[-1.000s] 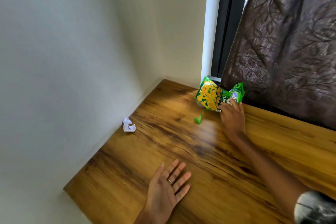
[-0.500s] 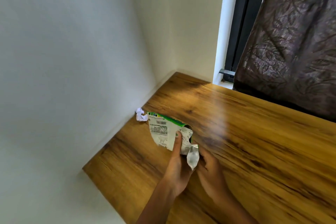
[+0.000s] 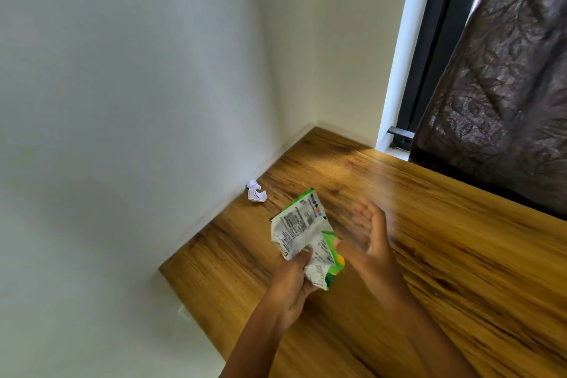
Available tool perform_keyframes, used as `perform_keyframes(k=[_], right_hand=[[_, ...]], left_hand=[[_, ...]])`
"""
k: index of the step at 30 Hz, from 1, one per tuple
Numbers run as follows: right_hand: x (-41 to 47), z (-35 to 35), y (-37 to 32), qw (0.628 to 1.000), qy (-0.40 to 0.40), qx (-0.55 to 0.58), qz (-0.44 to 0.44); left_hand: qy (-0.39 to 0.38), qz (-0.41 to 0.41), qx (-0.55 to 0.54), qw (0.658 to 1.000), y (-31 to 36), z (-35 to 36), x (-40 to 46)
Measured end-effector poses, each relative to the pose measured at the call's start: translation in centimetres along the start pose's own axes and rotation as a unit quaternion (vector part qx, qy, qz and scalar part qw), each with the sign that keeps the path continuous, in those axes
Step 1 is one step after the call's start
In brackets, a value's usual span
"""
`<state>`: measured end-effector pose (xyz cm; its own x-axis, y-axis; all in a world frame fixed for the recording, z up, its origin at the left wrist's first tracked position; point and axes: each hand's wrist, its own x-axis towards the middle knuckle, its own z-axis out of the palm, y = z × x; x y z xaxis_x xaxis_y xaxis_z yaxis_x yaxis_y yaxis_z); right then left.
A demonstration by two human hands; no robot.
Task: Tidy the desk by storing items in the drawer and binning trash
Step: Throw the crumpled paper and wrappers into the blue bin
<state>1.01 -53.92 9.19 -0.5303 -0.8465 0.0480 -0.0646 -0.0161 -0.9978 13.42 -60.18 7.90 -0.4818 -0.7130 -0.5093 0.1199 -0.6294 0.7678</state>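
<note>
Head view: left hand [image 3: 291, 278] grips wrapper [image 3: 302, 228]; right hand [image 3: 369, 235] open, blurred.

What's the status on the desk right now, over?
Left hand shut on wrapper, held above desk. Right hand open beside it. Paper ball by wall. Nothing in the way.

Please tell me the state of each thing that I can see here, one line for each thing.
snack wrapper: crumpled, held above the desk, printed back side up.
left hand: closed on the lower part of the snack wrapper.
right hand: open, beside the wrapper, blurred.
paper ball: crumpled, lying on the desk near the wall.
desk: wooden top, mostly bare.
curtain: hanging over the window.
</note>
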Motion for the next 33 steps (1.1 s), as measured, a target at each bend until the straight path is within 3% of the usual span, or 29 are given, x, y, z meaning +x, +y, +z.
perform_keyframes(k=[3,5,7,11,14,17,20,25,28,31,33], right_hand=[[1.3,-0.3,-1.7,0.971,-0.120,-0.186,-0.085],[2.1,0.1,-2.5,0.905,-0.191,-0.358,-0.127],[2.7,0.9,-2.5,0.862,-0.208,-0.444,-0.131],[2.9,2.3,-1.1,0.868,-0.122,-0.457,-0.150],[1.9,3.0,-0.5,0.896,-0.091,-0.396,-0.178],[-0.1,4.2,0.3,0.909,-0.084,-0.331,-0.240],[-1.2,5.3,1.7,0.904,-0.069,-0.328,-0.264],[-1.3,6.0,3.1,0.902,-0.060,-0.351,-0.244],[-1.5,6.3,3.0,0.875,-0.059,-0.382,-0.292],[-1.9,6.2,2.7,0.841,-0.086,-0.432,-0.315],[-2.0,6.1,2.8,0.859,-0.142,-0.409,-0.272]], left_hand=[[-0.049,-0.010,0.114,0.992,-0.1,-0.7,-0.8],[-0.065,-0.027,0.157,0.985,0.0,-0.9,-1.2],[-0.062,-0.045,0.163,0.984,0.3,-1.2,-1.5],[-0.075,-0.099,0.080,0.989,1.1,-1.8,-1.8],[-0.100,-0.128,-0.110,0.981,2.3,-2.3,-2.3],[-0.088,-0.089,-0.248,0.961,3.4,-3.1,-1.9],[-0.080,-0.043,-0.290,0.953,3.4,-3.8,-1.5],[-0.171,0.003,-0.334,0.927,2.4,-4.9,-1.8],[-0.120,-0.011,-0.353,0.928,2.8,-4.2,-1.9],[0.008,-0.023,-0.281,0.959,2.5,-3.6,-1.2],[0.059,-0.024,-0.252,0.966,2.1,-3.7,-0.7]])
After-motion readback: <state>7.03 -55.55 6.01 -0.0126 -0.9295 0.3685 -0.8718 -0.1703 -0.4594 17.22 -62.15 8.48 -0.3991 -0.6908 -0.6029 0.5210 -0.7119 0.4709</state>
